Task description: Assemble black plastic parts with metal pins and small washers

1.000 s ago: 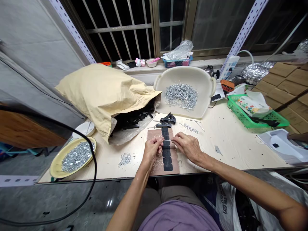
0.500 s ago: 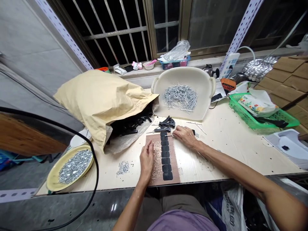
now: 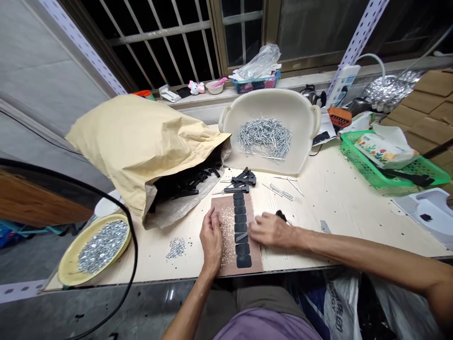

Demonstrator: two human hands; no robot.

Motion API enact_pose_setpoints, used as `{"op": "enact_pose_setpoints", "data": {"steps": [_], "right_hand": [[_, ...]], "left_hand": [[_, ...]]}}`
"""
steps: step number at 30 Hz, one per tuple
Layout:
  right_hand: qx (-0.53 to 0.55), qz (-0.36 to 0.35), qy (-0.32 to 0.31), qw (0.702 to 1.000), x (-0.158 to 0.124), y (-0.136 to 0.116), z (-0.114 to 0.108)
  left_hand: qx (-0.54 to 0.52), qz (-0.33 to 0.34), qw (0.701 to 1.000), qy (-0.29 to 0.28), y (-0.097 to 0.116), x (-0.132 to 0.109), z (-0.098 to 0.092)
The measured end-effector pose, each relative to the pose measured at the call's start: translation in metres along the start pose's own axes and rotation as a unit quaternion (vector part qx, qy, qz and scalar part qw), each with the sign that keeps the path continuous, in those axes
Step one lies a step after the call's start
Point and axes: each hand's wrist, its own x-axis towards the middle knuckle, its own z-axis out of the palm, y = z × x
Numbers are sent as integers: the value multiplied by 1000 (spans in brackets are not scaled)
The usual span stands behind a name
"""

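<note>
A thin grey metal piece (image 3: 241,236), probably a pin, lies across the row of black pads (image 3: 242,249), near the fingertips of the right hand (image 3: 271,230). These fingers are bent together but blurred, so I cannot tell if they grasp it. It should be light, stiff and rather slippery, easy to roll; the best hold is a pinch near its middle. The pads look thin and flat, in 1 column on a brown board (image 3: 255,257), with pale crumbs (image 3: 227,236) to their left. The left hand (image 3: 211,238) rests by the board's left edge, its fingers loosely curved, with nothing seen in them. A small black piece (image 3: 281,215) shows beyond the right hand; whether this hand holds it is unclear. Black clips (image 3: 243,181) crowd the board's far end, and loose pins (image 3: 281,191) lie on the bench (image 3: 339,193) to the right. Behind stand a white basin (image 3: 272,100) with many pins and a paper sack (image 3: 138,130), its mouth towards the work.
</note>
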Motion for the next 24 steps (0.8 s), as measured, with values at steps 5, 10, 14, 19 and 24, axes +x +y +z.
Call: {"op": "enact_pose_setpoints", "data": {"steps": [5, 10, 14, 19, 24], "right_hand": [[-47, 129, 29, 990, 14, 13, -5], [36, 78, 23, 996, 19, 3, 5], [2, 162, 52, 985, 17, 13, 3], [-54, 80, -4, 995, 21, 34, 0], [-61, 48, 21, 997, 11, 6, 6]], "left_hand": [[-6, 9, 1000, 10, -2, 1, 0], [-11, 7, 1000, 10, -5, 1, 1], [-35, 11, 999, 18, -4, 1, 2], [-40, 12, 999, 28, -1, 1, 2], [-24, 16, 999, 22, -3, 0, 2]]}}
